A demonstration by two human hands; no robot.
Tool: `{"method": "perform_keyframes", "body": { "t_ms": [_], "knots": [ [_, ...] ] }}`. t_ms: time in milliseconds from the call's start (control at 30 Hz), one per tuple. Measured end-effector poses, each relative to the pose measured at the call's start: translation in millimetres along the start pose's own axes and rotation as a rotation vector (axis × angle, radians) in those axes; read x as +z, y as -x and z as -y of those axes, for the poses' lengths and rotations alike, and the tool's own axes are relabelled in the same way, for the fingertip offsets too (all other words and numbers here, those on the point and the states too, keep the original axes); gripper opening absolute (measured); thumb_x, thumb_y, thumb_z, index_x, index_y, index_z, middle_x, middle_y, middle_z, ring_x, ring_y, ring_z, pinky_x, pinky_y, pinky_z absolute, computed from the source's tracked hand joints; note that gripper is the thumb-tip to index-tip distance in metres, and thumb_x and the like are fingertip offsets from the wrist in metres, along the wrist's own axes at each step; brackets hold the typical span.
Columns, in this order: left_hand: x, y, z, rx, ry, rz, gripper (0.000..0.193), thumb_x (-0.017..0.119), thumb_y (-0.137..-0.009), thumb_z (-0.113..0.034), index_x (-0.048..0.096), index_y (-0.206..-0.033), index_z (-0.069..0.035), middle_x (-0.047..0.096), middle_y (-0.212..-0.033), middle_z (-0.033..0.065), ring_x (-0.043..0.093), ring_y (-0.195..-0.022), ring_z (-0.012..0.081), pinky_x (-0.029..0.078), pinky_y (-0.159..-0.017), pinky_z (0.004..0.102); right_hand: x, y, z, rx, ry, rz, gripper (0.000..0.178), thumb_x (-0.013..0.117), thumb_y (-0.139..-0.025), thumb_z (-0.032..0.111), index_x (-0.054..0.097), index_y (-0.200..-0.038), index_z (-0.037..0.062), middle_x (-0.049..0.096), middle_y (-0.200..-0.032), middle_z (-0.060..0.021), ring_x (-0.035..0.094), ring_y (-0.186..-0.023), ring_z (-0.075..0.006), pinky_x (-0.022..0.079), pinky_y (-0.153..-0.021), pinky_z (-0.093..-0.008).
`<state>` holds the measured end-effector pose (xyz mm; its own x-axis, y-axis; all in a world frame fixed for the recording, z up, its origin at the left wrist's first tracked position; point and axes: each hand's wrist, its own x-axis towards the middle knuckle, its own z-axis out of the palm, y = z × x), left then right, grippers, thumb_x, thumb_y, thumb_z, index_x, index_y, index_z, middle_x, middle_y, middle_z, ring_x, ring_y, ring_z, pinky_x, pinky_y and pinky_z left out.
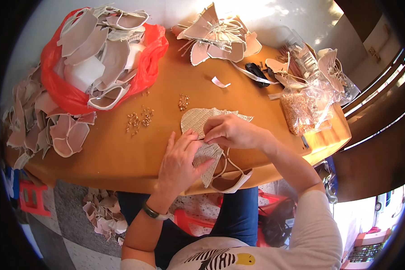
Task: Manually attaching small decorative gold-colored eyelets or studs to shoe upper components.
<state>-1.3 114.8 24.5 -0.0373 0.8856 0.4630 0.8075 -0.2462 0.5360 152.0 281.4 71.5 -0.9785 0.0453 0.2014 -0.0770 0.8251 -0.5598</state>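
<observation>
A cream piece with a herringbone woven pattern (197,120), looking like a shoe upper, lies by the table's near edge. My left hand (179,157) grips its middle, fingertips pressed on it and thumb stretched over the lower part. Right beside those fingertips, my right hand (229,131) is closed in a pinch at the piece's middle; whatever is between the fingers is too small to make out. A strapped piece with a pinkish lining (231,182) hangs at the table edge below. Small gold-coloured beads (183,102) sit in a little pile beyond my hands.
More beads (139,119) lie to the left. A red plastic bag (155,54) bulges with cream pieces. Stacked pieces (69,132) crowd the left edge; a tied bundle (220,38) stands at the back. At right are a bag of beads (297,112) and a black object (256,74).
</observation>
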Motion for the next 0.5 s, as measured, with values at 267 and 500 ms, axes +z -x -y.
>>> {"method": "perform_keyframes", "body": {
  "t_ms": [267,500],
  "knots": [
    [2,1,-2,0.053,-0.047,-0.018,0.041,0.08,-0.077,-0.03,0.071,-0.108,-0.006,0.062,-0.122,0.0148,0.054,-0.125,0.0326,0.036,-0.107,0.057,4,3,2,-0.01,0.038,-0.085,0.009,0.072,-0.079,0.003,0.07,-0.087,0.001,0.066,-0.094,-0.0114,0.065,-0.088,-0.0312,0.053,-0.074,-0.0402],
    [0,2,0,0.047,-0.039,-0.002,0.039,0.076,-0.082,-0.035,0.071,-0.109,-0.008,0.061,-0.123,0.0157,0.054,-0.125,0.033,0.035,-0.109,0.059,-5,-11,3,0.043,0.026,0.079,0.009,0.073,-0.078,0.003,0.072,-0.087,0.0022,0.068,-0.091,-0.0093,0.066,-0.087,-0.0293,0.053,-0.074,-0.0392]
  ]
}}
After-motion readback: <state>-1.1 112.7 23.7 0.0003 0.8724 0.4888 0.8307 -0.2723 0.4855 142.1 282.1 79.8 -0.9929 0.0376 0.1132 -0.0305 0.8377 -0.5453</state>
